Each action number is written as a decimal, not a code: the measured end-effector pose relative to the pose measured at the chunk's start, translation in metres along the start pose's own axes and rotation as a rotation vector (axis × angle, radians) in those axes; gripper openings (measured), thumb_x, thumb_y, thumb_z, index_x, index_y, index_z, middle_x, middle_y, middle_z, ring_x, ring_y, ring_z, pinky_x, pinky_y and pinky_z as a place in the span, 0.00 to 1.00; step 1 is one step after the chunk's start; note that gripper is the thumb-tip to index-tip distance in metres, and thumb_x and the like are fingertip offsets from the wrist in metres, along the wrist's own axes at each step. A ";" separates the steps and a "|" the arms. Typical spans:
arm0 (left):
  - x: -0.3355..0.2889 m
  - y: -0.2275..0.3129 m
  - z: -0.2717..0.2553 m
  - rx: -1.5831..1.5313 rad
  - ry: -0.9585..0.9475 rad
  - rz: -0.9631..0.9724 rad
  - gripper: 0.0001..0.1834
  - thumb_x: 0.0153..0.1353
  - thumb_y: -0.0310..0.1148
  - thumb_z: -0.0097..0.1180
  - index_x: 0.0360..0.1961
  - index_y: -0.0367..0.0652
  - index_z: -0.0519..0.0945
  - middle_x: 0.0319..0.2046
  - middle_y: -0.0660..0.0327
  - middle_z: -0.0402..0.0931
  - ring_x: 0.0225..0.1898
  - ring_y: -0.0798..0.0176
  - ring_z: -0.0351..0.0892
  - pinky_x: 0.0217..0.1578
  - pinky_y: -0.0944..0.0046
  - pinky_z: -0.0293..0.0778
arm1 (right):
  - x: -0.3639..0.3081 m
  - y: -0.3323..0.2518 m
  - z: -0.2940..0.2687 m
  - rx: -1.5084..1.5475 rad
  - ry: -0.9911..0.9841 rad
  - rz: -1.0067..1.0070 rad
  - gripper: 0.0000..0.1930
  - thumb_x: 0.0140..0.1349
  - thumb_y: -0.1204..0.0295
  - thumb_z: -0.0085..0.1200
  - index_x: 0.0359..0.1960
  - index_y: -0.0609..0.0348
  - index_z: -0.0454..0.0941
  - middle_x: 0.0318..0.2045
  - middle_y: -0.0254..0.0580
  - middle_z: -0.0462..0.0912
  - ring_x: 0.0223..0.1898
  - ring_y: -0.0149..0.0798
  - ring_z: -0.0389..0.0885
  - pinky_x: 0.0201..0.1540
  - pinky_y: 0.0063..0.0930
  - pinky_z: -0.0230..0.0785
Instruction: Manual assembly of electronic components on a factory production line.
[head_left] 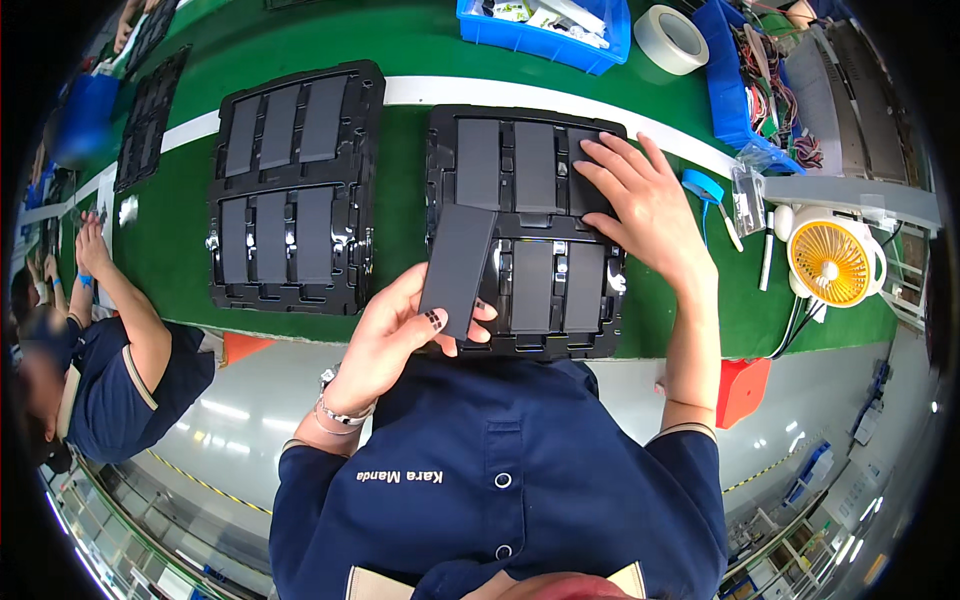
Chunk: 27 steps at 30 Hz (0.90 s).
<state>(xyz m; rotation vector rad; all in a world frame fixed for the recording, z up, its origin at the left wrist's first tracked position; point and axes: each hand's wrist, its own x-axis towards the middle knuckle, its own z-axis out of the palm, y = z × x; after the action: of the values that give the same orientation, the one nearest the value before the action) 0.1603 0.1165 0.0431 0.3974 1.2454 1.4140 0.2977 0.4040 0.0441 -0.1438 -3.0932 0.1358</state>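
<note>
My left hand [388,328] grips a flat, dark grey rectangular block [456,262] by its lower end, thumb on top. The block is tilted over the left side of a black plastic tray [436,160] in front of me. Fingers spread, my right hand [648,205] lies on the tray's far right corner, its fingertips on another grey block [587,188] seated there. More such blocks fill pockets of the tray, including one in the far middle [535,165] and one in the near right [584,288]. The near left pocket is mostly hidden behind the held block.
Left of it, a second black tray [367,150] holds several grey blocks. Blue bins [590,62] [722,85] and a tape roll [671,40] line the back. A yellow-and-white fan [829,262] stands at the right. A co-worker [130,375] is at the left.
</note>
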 end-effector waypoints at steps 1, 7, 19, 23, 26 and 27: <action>0.002 0.001 0.001 -0.024 0.019 0.006 0.25 0.65 0.29 0.43 0.64 0.36 0.61 0.40 0.47 0.80 0.35 0.57 0.85 0.28 0.69 0.75 | 0.003 0.000 -0.006 -0.030 -0.010 -0.033 0.28 0.47 0.67 0.68 0.53 0.56 0.76 0.60 0.39 0.75 0.65 0.46 0.68 0.71 0.49 0.53; 0.017 0.000 0.004 -0.139 -0.027 0.102 0.18 0.69 0.26 0.42 0.59 0.40 0.59 0.38 0.54 0.78 0.35 0.62 0.82 0.33 0.67 0.76 | -0.002 -0.011 -0.007 0.113 0.194 0.036 0.19 0.51 0.73 0.65 0.46 0.59 0.78 0.52 0.43 0.79 0.56 0.47 0.76 0.63 0.44 0.64; 0.036 -0.004 0.033 -0.109 0.033 0.239 0.23 0.66 0.20 0.51 0.58 0.39 0.56 0.39 0.57 0.74 0.35 0.70 0.79 0.36 0.69 0.79 | -0.003 -0.115 0.007 1.744 0.247 0.451 0.04 0.67 0.77 0.54 0.37 0.66 0.74 0.34 0.38 0.73 0.34 0.30 0.79 0.42 0.26 0.72; 0.035 -0.007 0.033 -0.109 0.058 0.267 0.24 0.65 0.18 0.51 0.58 0.38 0.57 0.39 0.58 0.74 0.35 0.70 0.78 0.36 0.69 0.79 | -0.001 -0.119 0.008 1.672 0.255 0.443 0.04 0.67 0.77 0.53 0.35 0.65 0.74 0.32 0.37 0.74 0.30 0.30 0.79 0.39 0.26 0.71; 0.036 -0.010 0.034 -0.090 0.083 0.289 0.24 0.64 0.18 0.51 0.57 0.38 0.57 0.39 0.58 0.74 0.35 0.70 0.78 0.35 0.70 0.79 | -0.002 -0.119 0.009 1.446 0.301 0.420 0.03 0.65 0.77 0.55 0.34 0.64 0.75 0.32 0.38 0.76 0.33 0.32 0.78 0.40 0.26 0.70; 0.036 -0.010 0.036 -0.076 0.109 0.292 0.25 0.63 0.18 0.52 0.57 0.38 0.57 0.38 0.58 0.74 0.34 0.70 0.78 0.35 0.70 0.78 | -0.002 -0.119 0.010 1.360 0.318 0.410 0.03 0.64 0.78 0.55 0.34 0.64 0.75 0.33 0.39 0.76 0.33 0.33 0.78 0.40 0.26 0.70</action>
<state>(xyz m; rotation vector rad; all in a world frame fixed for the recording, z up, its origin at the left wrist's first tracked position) 0.1839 0.1612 0.0339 0.4691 1.2532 1.7453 0.2884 0.2845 0.0445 -0.6071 -1.9933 1.8359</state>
